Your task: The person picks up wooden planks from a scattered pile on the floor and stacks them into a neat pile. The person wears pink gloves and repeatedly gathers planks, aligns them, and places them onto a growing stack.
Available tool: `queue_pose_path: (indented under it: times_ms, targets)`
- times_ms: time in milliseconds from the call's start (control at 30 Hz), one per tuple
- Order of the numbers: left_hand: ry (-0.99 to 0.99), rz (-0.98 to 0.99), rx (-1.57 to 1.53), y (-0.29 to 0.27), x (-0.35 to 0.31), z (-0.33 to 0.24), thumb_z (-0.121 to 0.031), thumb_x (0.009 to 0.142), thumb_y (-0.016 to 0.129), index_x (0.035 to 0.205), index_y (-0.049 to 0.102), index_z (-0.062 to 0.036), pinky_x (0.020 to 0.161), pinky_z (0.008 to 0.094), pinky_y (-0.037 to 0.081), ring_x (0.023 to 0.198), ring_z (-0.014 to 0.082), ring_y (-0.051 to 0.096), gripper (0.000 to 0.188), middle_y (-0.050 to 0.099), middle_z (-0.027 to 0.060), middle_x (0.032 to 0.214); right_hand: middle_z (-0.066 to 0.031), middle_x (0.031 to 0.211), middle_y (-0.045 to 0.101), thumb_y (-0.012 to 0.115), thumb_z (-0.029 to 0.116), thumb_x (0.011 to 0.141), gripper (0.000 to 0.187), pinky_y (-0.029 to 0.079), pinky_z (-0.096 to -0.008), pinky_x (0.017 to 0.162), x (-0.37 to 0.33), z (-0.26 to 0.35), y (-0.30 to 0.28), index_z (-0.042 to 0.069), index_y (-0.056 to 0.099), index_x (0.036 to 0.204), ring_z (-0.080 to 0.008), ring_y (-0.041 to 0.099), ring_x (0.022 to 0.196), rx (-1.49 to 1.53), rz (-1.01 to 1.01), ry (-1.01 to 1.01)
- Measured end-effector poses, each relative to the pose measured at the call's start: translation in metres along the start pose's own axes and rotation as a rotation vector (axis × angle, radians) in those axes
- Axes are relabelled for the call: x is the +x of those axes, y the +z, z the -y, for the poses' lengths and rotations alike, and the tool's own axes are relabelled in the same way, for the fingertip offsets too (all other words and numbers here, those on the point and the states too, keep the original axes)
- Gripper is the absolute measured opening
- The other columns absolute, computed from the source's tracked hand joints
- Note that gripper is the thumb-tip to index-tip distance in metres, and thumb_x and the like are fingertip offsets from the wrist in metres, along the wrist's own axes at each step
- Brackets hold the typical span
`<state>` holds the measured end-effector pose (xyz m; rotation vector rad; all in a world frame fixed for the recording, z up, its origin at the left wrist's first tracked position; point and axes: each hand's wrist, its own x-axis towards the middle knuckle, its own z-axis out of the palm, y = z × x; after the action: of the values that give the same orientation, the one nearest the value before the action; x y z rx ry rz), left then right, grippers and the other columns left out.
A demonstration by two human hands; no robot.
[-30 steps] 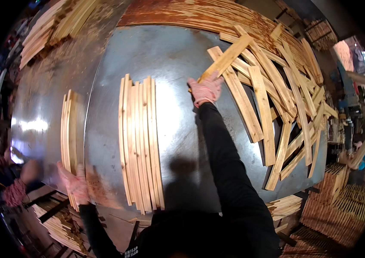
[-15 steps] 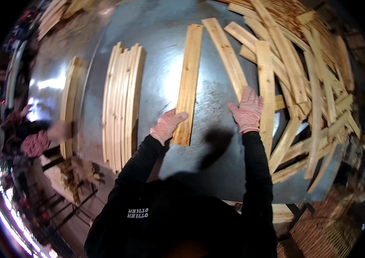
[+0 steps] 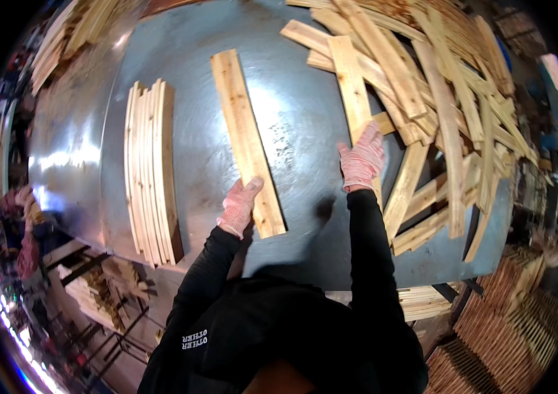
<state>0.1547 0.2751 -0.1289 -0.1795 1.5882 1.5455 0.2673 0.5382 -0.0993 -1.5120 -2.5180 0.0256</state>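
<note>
My left hand, in a pink-and-white knit glove, is closed on the left edge of a pale wooden board near its close end. That board lies tilted on the grey metal tabletop, its far end leaning left. My right hand, gloved alike, spans a second wooden board at the edge of the loose pile, thumb on its left side and fingers toward its right. The fingers' undersides are hidden.
Left of my hands stands a neat row of boards on edge. A jumbled pile of boards covers the right side. More boards lie at the far left. A co-worker's gloved hand shows at the left rim. Stacked slats sit below right.
The view has shifted. My right hand has left the slanted board it touched and now grips one at the pile's edge. That slanted board no longer lies apart, and one tilted board shows at my left hand.
</note>
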Motion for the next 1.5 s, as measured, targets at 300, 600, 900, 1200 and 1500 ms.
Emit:
queue_pose_path:
  times_ms: [300, 600, 900, 1200, 1500]
  targets:
    - [0.141, 0.087, 0.104, 0.015, -0.009, 0.005, -0.046, 0.097, 0.066, 0.136, 0.056, 0.0011, 0.09, 0.0325, 0.051, 0.102, 0.0196, 0.064, 0.062, 0.068, 0.0103, 0.115, -0.0228, 0.141, 0.055, 0.049, 0.047, 0.099, 0.067, 0.044, -0.043, 0.109, -0.085, 0.105, -0.02, 0.004, 0.041, 0.15, -0.0391, 0.055, 0.128, 0.27, 0.533, -0.515]
    - [0.185, -0.348, 0.575, -0.024, -0.049, -0.057, -0.033, 0.086, 0.075, 0.139, 0.048, -0.0018, 0.088, 0.0398, 0.052, 0.101, 0.0305, 0.067, 0.067, 0.07, 0.0205, 0.108, -0.0228, 0.121, 0.068, 0.068, 0.042, 0.081, 0.065, 0.05, -0.0456, 0.099, 0.195, -0.054, -0.028, -0.001, 0.06, 0.129, -0.0376, 0.063, 0.113, -0.013, -0.15, -0.313]
    - [0.353, -0.947, 1.635, -0.124, -0.074, -0.031, -0.032, 0.078, 0.079, 0.15, 0.037, -0.001, 0.098, 0.0493, 0.045, 0.122, 0.0383, 0.053, 0.088, 0.054, 0.0211, 0.133, -0.0262, 0.119, 0.065, 0.073, 0.048, 0.084, 0.089, 0.051, -0.0499, 0.093, 0.118, -0.043, -0.005, 0.0, 0.038, 0.149, -0.0429, 0.064, 0.11, 0.069, 0.098, -0.154]
    - [0.113, -0.861, 1.643, -0.122, -0.073, -0.042, -0.036, 0.08, 0.075, 0.155, 0.028, -0.0013, 0.11, 0.0542, 0.036, 0.141, 0.0433, 0.037, 0.095, 0.036, 0.0244, 0.155, -0.0265, 0.152, 0.044, 0.08, 0.032, 0.083, 0.091, 0.033, -0.0405, 0.118, -0.038, -0.009, -0.045, -0.002, 0.035, 0.153, -0.0389, 0.044, 0.14, 0.881, 0.419, 0.134]
    - [0.802, -0.476, 1.45, -0.042, -0.107, -0.033, -0.041, 0.083, 0.072, 0.15, 0.037, -0.0015, 0.114, 0.0576, 0.029, 0.138, 0.046, 0.037, 0.085, 0.037, 0.0288, 0.152, -0.0246, 0.112, 0.067, 0.055, 0.054, 0.095, 0.069, 0.048, -0.0408, 0.097, 0.182, 0.096, -0.108, -0.004, 0.055, 0.132, -0.0376, 0.064, 0.104, 0.886, 0.066, -0.122]
